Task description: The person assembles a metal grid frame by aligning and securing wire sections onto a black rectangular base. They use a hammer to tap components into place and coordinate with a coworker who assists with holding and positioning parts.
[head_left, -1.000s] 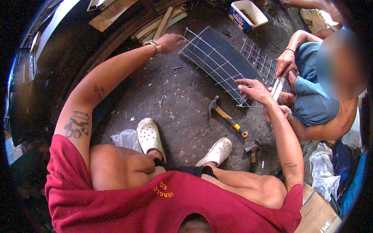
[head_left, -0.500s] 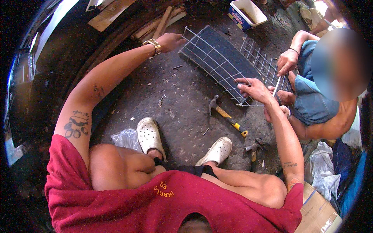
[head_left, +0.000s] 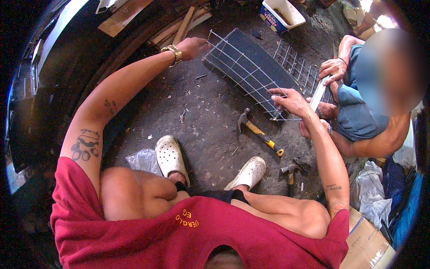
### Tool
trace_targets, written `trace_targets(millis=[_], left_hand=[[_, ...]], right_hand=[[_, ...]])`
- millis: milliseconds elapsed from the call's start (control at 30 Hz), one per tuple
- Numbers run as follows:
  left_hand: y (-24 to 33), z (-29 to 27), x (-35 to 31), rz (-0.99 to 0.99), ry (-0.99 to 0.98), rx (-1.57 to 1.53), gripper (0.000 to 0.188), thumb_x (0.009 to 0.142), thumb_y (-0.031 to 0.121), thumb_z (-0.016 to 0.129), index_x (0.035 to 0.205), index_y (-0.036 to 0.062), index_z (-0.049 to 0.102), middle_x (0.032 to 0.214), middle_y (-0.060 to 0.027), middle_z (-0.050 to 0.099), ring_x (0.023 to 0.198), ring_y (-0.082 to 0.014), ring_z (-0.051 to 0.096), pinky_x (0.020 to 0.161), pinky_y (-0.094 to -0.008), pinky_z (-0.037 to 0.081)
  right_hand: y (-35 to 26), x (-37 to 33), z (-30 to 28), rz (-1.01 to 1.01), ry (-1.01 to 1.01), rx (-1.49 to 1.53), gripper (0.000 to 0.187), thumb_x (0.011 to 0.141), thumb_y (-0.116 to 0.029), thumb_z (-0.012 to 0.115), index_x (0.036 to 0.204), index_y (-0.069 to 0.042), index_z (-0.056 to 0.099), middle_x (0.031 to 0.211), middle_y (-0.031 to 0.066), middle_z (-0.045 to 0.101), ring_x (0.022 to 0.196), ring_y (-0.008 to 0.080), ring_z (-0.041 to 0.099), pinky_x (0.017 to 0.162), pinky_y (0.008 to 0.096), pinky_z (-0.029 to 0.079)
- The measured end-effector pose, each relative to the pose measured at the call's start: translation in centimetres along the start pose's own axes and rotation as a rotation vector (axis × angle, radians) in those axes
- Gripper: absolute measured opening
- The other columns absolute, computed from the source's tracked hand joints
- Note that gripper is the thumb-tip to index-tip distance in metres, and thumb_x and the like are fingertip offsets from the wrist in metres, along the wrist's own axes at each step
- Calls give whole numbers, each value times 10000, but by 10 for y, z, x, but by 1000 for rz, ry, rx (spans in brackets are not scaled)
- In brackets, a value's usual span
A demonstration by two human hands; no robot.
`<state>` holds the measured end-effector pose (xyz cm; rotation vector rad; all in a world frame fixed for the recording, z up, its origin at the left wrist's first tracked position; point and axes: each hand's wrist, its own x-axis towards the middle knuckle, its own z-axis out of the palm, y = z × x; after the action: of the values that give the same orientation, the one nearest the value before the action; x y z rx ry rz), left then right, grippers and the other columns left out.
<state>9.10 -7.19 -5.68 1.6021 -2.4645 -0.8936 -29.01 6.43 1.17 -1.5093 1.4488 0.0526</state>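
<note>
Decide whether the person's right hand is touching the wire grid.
Touching: the head view shows the right hand with fingers gripping the near edge of the wire grid.

We've got a bare metal wire grid (head_left: 251, 74) lying over a matt dark panel (head_left: 244, 58), all on a rough, gritty concrete floor (head_left: 210, 125). The hammer (head_left: 260, 132) has a dull steel head and a glossy yellow-black handle. Our clogs (head_left: 169, 157) look like smooth off-white plastic, and the watch (head_left: 174, 53) is shiny gold metal.
</note>
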Motion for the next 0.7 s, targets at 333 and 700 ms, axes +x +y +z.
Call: trace_targets(millis=[333, 700], left_hand=[[2, -2, -1, -36, -27, -26, 594, 973, 529, 463, 1300, 44, 567, 1183, -246, 634, 1120, -411, 594, 979, -487, 462], [1, -1, 1, -14, -33, 14, 595, 979, 519, 456, 1312, 37, 554, 1206, -248, 622, 1127, -414, 588, 981, -490, 461]], right_hand=[[-5, -2, 0, 21, 4, 2, 378, 942, -273, 617, 1283, -113, 617, 824, 44, 674, 725, 111, 633, 663, 285, 526], [-10, -5, -1, 6, 6, -23, 386, 928, -289, 629, 1274, -118, 627, 899, 76, 698, 788, 143, 654, 706, 308, 545]])
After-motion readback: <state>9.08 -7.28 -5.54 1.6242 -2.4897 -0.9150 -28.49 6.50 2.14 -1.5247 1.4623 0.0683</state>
